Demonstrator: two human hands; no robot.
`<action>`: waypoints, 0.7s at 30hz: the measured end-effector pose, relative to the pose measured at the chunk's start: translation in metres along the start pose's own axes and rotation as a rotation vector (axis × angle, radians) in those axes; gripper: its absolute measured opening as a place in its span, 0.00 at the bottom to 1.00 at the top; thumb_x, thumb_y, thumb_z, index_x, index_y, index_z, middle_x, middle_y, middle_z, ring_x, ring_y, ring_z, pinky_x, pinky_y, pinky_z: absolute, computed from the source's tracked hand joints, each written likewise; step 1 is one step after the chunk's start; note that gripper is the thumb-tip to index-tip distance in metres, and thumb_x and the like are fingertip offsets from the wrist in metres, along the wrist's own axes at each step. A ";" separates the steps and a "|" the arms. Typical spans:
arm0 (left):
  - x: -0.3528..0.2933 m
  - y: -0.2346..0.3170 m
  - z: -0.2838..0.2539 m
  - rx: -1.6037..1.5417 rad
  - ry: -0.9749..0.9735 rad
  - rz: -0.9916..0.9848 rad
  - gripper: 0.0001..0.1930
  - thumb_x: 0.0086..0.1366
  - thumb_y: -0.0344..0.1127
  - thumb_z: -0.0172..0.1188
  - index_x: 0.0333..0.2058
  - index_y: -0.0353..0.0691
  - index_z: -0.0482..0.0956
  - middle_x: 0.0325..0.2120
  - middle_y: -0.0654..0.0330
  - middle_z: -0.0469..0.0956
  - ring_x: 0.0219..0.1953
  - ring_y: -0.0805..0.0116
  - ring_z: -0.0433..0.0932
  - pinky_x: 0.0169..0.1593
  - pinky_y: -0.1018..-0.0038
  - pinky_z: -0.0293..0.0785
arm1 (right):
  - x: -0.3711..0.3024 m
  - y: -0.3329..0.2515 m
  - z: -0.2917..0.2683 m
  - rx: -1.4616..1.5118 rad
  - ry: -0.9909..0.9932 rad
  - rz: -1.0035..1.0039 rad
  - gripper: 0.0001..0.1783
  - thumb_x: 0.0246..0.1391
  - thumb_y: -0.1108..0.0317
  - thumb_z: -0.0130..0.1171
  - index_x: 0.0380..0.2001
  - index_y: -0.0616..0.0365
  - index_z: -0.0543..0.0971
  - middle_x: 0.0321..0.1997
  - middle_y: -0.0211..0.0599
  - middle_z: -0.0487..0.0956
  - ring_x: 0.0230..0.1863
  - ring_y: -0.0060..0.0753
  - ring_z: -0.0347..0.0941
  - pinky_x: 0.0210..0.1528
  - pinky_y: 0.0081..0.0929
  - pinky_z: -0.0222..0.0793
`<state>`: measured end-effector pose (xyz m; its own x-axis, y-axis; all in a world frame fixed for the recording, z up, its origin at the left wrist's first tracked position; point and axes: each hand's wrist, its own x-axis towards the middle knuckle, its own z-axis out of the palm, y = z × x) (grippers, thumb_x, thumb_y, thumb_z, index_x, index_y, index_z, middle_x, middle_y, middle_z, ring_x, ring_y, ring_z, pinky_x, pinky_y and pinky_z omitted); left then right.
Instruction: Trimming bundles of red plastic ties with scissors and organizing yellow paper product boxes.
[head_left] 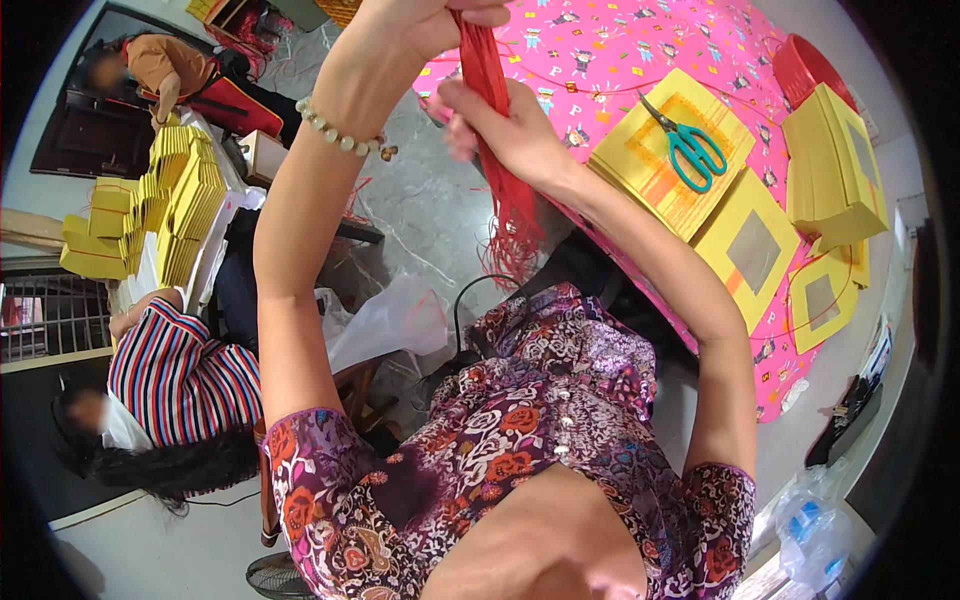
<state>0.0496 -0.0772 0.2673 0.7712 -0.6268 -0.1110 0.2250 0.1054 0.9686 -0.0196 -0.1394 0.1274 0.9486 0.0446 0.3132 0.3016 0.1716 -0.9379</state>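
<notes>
My left hand (428, 28), a beaded bracelet at its wrist, is raised at the top edge of the view, where part of it is cut off. Its fingers close on the upper end of a bundle of red strings (484, 65). Lower down, my right hand (512, 135) wraps around the same bundle, its fingertips blurred. Below this hand the strings hang loose, with frayed, wavy ends. Right of the hands, teal-handled scissors (690, 150) lie on a stack of yellow card pieces (625, 165) on a pink patterned tablecloth (580, 55).
More yellow cards with grey windows (755, 255) and a yellow block-like stack (830, 170) lie to the right, near a red basket (808, 72). A clear plastic bag (395, 325) is below my left forearm. Two people work at a left-hand table with yellow stacks (180, 200).
</notes>
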 end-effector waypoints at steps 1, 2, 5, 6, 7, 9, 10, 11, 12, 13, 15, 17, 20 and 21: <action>0.007 -0.003 -0.010 -0.162 -0.181 0.083 0.14 0.66 0.50 0.52 0.29 0.48 0.71 0.11 0.77 0.55 0.11 0.84 0.48 0.15 0.83 0.45 | 0.007 0.000 0.004 0.168 -0.059 0.174 0.23 0.54 0.47 0.56 0.26 0.59 0.74 0.22 0.31 0.73 0.22 0.24 0.69 0.26 0.22 0.67; 0.009 -0.004 -0.013 -0.161 -0.176 0.089 0.14 0.66 0.50 0.52 0.29 0.48 0.71 0.11 0.77 0.55 0.11 0.84 0.48 0.15 0.83 0.45 | 0.014 0.000 0.005 0.167 -0.066 0.172 0.23 0.54 0.47 0.56 0.26 0.59 0.74 0.22 0.31 0.73 0.22 0.24 0.69 0.26 0.22 0.67; -0.014 -0.004 0.005 -0.345 0.304 0.308 0.12 0.68 0.48 0.50 0.33 0.48 0.72 0.12 0.76 0.55 0.11 0.84 0.49 0.15 0.83 0.45 | 0.034 -0.011 -0.006 0.196 0.097 0.166 0.26 0.59 0.47 0.48 0.14 0.52 0.65 0.10 0.21 0.61 0.12 0.15 0.55 0.15 0.19 0.50; -0.028 -0.016 -0.018 -0.243 0.398 0.449 0.17 0.68 0.50 0.46 0.35 0.43 0.73 0.16 0.69 0.64 0.17 0.78 0.61 0.23 0.79 0.57 | 0.042 -0.021 -0.014 0.253 0.047 0.141 0.24 0.59 0.50 0.49 0.14 0.51 0.66 0.10 0.19 0.58 0.11 0.12 0.53 0.14 0.17 0.48; -0.037 -0.032 -0.037 -0.141 0.484 0.583 0.22 0.69 0.52 0.42 0.37 0.39 0.74 0.20 0.61 0.73 0.23 0.72 0.72 0.31 0.75 0.69 | 0.054 -0.028 -0.024 0.278 0.038 0.153 0.23 0.60 0.50 0.48 0.14 0.50 0.64 0.10 0.23 0.60 0.10 0.19 0.54 0.13 0.21 0.49; -0.060 -0.074 -0.054 -0.283 0.405 0.350 0.32 0.64 0.63 0.44 0.32 0.33 0.75 0.19 0.61 0.74 0.19 0.71 0.71 0.25 0.74 0.67 | 0.068 -0.043 -0.033 0.390 0.035 0.183 0.26 0.63 0.45 0.42 0.14 0.44 0.58 0.11 0.17 0.52 0.11 0.15 0.44 0.14 0.17 0.41; -0.070 -0.094 -0.058 -0.496 -0.050 0.091 0.37 0.60 0.67 0.45 0.36 0.30 0.76 0.28 0.54 0.76 0.29 0.63 0.74 0.39 0.70 0.67 | 0.074 -0.051 -0.029 0.388 0.034 0.181 0.26 0.63 0.45 0.42 0.14 0.44 0.58 0.11 0.17 0.52 0.11 0.15 0.44 0.14 0.17 0.41; -0.082 -0.110 -0.059 -0.687 -0.501 -0.174 0.43 0.56 0.72 0.45 0.40 0.27 0.76 0.37 0.48 0.78 0.40 0.56 0.76 0.53 0.66 0.66 | 0.081 -0.058 -0.022 0.423 -0.004 0.187 0.26 0.62 0.46 0.42 0.14 0.45 0.57 0.11 0.18 0.52 0.10 0.15 0.44 0.14 0.17 0.41; -0.084 -0.129 -0.042 -0.906 -0.530 -0.389 0.50 0.50 0.77 0.45 0.46 0.26 0.72 0.43 0.45 0.75 0.47 0.53 0.73 0.56 0.64 0.64 | 0.085 -0.060 -0.020 0.446 -0.028 0.195 0.26 0.62 0.47 0.43 0.13 0.45 0.56 0.10 0.18 0.51 0.10 0.16 0.45 0.14 0.18 0.41; -0.082 -0.134 -0.024 -0.993 -0.397 -0.396 0.50 0.50 0.75 0.48 0.49 0.26 0.69 0.46 0.44 0.73 0.50 0.53 0.71 0.57 0.63 0.64 | 0.087 -0.065 -0.012 0.514 -0.084 0.203 0.26 0.63 0.47 0.42 0.14 0.45 0.56 0.11 0.18 0.50 0.10 0.16 0.44 0.14 0.18 0.40; -0.075 -0.140 -0.020 -1.231 -0.159 -0.393 0.52 0.44 0.74 0.55 0.52 0.28 0.66 0.53 0.45 0.68 0.56 0.52 0.65 0.57 0.60 0.64 | 0.084 -0.082 0.006 0.550 -0.206 0.181 0.25 0.63 0.48 0.41 0.14 0.45 0.57 0.10 0.18 0.51 0.10 0.15 0.44 0.13 0.17 0.40; -0.055 -0.177 -0.065 -1.689 -0.281 -0.343 0.46 0.42 0.65 0.67 0.52 0.33 0.68 0.55 0.47 0.67 0.58 0.52 0.64 0.58 0.55 0.62 | 0.079 -0.103 0.014 0.582 -0.329 0.155 0.25 0.64 0.49 0.41 0.14 0.46 0.57 0.10 0.18 0.51 0.10 0.15 0.44 0.12 0.16 0.40; -0.050 -0.197 -0.125 -1.584 0.155 -0.058 0.14 0.58 0.42 0.60 0.36 0.37 0.78 0.42 0.51 0.78 0.49 0.55 0.73 0.57 0.53 0.64 | 0.077 -0.123 0.002 0.502 -0.401 0.106 0.24 0.64 0.52 0.39 0.14 0.47 0.59 0.10 0.18 0.52 0.10 0.13 0.46 0.10 0.14 0.41; -0.053 -0.216 -0.160 -1.619 0.212 -0.046 0.07 0.59 0.36 0.56 0.29 0.38 0.78 0.36 0.55 0.80 0.44 0.58 0.77 0.57 0.53 0.64 | 0.077 -0.130 -0.006 0.547 -0.384 0.051 0.24 0.65 0.53 0.38 0.14 0.47 0.59 0.09 0.18 0.52 0.10 0.13 0.47 0.10 0.13 0.42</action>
<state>0.0554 0.0561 0.0284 0.7789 -0.5556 -0.2910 0.4977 0.8298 -0.2524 0.0147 -0.1637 0.2723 0.8286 0.3956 0.3961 0.0695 0.6294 -0.7739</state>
